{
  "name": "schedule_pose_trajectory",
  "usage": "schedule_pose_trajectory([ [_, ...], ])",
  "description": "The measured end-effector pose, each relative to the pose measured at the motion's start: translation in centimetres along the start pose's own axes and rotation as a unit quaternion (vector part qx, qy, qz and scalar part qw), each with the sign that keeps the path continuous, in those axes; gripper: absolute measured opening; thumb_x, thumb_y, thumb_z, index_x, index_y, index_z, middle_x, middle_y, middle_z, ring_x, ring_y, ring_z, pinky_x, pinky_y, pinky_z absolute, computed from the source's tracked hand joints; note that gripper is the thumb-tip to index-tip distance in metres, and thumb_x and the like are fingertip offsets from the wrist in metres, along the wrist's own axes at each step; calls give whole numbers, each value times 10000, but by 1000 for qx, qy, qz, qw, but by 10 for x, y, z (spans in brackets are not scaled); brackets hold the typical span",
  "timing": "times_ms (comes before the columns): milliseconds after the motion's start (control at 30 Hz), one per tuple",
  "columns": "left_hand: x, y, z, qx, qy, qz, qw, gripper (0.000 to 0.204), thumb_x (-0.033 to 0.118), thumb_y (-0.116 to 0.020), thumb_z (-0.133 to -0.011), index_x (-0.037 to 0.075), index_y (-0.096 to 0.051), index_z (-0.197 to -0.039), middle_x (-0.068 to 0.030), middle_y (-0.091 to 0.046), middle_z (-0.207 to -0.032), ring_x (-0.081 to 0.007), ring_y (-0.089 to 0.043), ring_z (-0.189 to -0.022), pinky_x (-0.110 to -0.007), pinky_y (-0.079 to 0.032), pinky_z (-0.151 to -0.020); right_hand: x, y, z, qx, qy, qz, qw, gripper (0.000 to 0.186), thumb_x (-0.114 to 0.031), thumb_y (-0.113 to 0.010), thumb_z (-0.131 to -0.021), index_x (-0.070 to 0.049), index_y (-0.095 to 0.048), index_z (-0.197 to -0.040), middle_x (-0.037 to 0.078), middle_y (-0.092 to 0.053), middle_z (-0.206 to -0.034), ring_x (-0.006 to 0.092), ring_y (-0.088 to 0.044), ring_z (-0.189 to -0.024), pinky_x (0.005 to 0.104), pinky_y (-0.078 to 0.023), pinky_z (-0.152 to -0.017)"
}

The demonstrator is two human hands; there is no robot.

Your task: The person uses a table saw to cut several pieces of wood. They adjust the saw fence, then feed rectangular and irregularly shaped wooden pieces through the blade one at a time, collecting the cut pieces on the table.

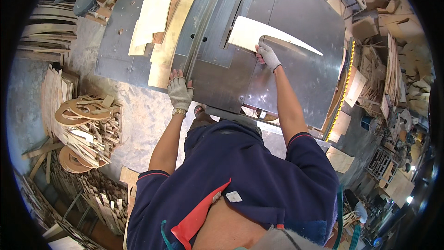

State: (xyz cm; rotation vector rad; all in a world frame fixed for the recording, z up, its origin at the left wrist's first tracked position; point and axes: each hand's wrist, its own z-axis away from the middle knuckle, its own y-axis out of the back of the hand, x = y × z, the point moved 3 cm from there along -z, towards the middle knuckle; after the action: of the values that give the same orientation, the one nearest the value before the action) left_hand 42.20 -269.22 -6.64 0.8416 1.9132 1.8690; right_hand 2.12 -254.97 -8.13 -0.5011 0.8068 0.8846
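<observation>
A pale wooden board (259, 31), straight at one end and tapering in a curve to a point, lies over the metal table. My right hand (268, 56), in a grey glove with bare fingertips, grips its near edge. Just left of the board's wide end is a long narrow slot (234, 21) in the table top. My left hand (180, 92), also gloved, rests with its fingers stretched out at the near end of a long metal fence (203, 25). Its fingertips lie by the lower end of a long wooden plank (162, 71).
Several flat wood pieces (155, 14) are stacked on the table left of the fence. Wood offcuts and ring-shaped pieces (71, 113) heap up on the floor at left. A yellow toothed strip (342, 90) edges the table's right side. More scrap wood (391, 74) stands beyond.
</observation>
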Motion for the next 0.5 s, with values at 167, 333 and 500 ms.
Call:
schedule_pose_trajectory([
  [167,0,0,0,3,-4,0,1000,669,415,-563,-981,16,-441,-1503,-215,-433,-1560,-380,-384,-1460,-486,-318,-1174,-2,3,-8,-15,-4,8,1000,86,-173,-549,-1019,-158,-542,-935,-66,-443,-678,42,-363,-531,236,-266,-451],
  [333,0,1,0,-4,-1,8,1000,662,409,-562,-986,13,-440,-1503,-219,-428,-1562,-385,-379,-1463,-486,-301,-1190,-7,6,-17,-13,4,21,1000,82,-158,-532,-1022,-157,-542,-940,-74,-437,-678,36,-353,-535,235,-248,-451],
  [500,1,2,0,-9,1,17,1000,671,398,-569,-985,19,-421,-1518,-226,-418,-1567,-389,-375,-1466,-488,-307,-1185,-17,11,-30,-5,19,19,1000,75,-149,-514,-1027,-150,-550,-962,-73,-445,-681,33,-371,-534,222,-260,-449],
])
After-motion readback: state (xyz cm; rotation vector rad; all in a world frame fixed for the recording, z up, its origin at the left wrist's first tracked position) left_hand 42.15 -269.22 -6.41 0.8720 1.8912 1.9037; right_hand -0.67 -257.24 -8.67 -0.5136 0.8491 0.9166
